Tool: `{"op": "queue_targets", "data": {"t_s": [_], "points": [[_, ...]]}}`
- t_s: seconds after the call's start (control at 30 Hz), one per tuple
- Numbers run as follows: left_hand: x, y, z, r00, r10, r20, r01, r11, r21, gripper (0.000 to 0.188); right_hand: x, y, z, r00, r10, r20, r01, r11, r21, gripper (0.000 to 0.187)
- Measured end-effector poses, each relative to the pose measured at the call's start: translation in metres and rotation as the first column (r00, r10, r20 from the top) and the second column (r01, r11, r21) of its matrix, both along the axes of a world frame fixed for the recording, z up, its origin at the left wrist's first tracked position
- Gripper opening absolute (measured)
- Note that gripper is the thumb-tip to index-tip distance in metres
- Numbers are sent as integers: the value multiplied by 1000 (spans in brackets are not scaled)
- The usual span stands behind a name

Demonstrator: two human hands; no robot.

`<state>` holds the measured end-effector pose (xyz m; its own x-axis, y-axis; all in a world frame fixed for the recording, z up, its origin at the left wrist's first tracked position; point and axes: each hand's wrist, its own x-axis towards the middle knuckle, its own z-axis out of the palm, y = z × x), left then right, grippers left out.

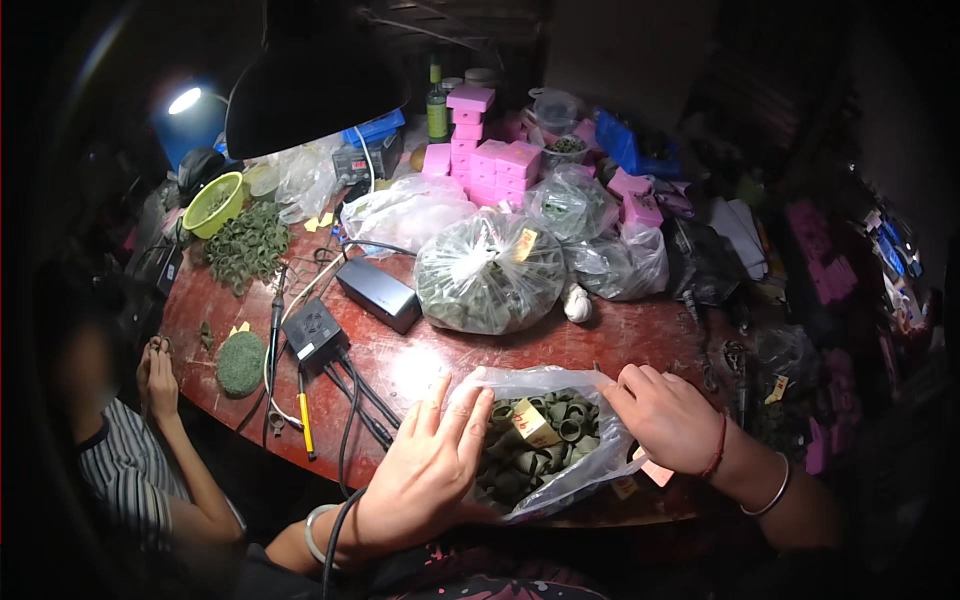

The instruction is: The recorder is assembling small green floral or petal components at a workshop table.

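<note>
Currently, the open bag [575,488] of curled green pieces [540,460] lies on the surface [625,345]. My right fingers [617,400] pinch its right rim; my left fingers [474,424] extend along its left side, though I cannot tell whether they grip it. A knotted bag [490,288] sits beyond it.

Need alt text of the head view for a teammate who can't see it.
The left hand lies against, and the right hand grips, an open plastic bag of green curled pieces with a yellow slip. Behind it, on a red table, are a stuffed bag, pink boxes and a green heap; another person is at left.
</note>
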<state>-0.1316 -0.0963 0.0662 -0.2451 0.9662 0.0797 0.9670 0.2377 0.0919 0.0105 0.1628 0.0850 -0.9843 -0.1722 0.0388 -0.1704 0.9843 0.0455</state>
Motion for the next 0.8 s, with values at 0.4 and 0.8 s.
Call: {"op": "queue_targets", "data": {"t_s": [0.4, 0.8], "points": [[-2, 1, -9, 922, 46, 385, -86, 992, 87, 115, -13, 2, -12, 995, -33, 93, 40, 996, -75, 58], [3, 6, -14, 892, 24, 451, -185, 931, 316, 95, -8, -6, 21, 990, -108, 93, 128, 963, -238, 43]]}}
